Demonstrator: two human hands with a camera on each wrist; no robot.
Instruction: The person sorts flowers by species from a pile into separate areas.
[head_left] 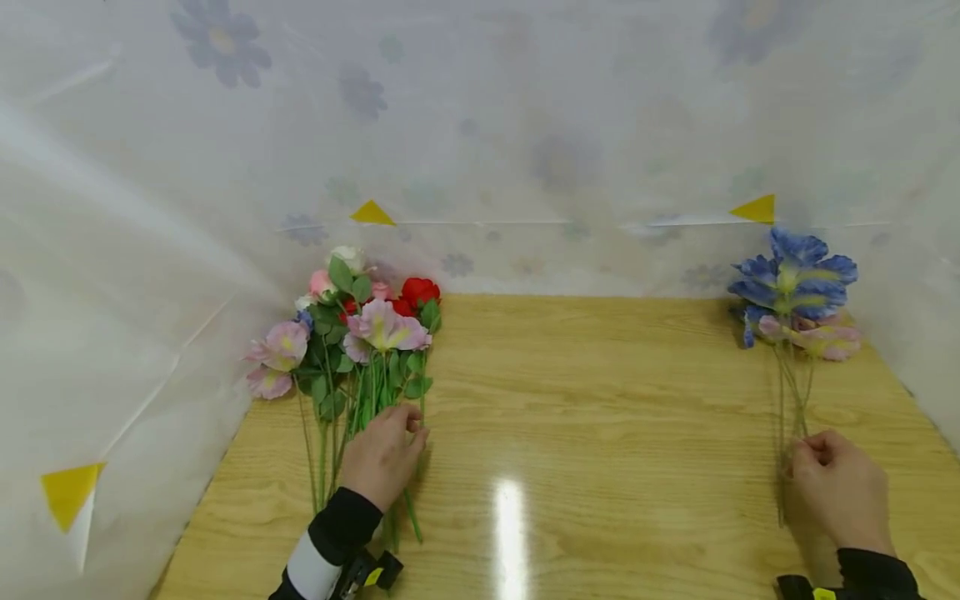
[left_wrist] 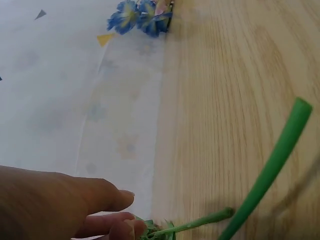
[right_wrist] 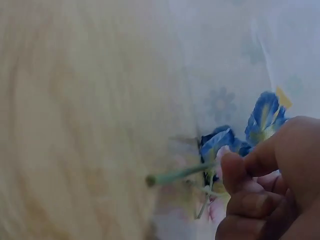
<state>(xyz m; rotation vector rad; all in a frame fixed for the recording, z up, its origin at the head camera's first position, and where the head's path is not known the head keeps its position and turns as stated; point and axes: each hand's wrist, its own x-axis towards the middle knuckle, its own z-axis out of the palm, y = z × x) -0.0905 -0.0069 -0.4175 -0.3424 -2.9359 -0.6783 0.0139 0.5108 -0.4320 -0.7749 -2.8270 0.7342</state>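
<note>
On the left, in the head view, lies a bunch of artificial flowers: a red rose (head_left: 420, 292), white and pink roses, and pale pink iris-like flowers (head_left: 384, 327) on long green stems (head_left: 367, 392). Over these stems is my left hand (head_left: 384, 454), its fingers loosely bent, with a gap between index finger and thumb in the head view. At the right, my right hand (head_left: 843, 483) pinches a thin flower stem (right_wrist: 182, 174) between thumb and index finger. Above that hand are blue flowers (head_left: 795, 275) and a pink-yellow one (head_left: 828, 337), their stems trailing down towards it.
A light wood table (head_left: 600, 400) lies between the two groups of flowers. White patterned sheeting (head_left: 480, 125) rises behind it and along both sides. Yellow tape triangles (head_left: 372, 213) mark the sheeting.
</note>
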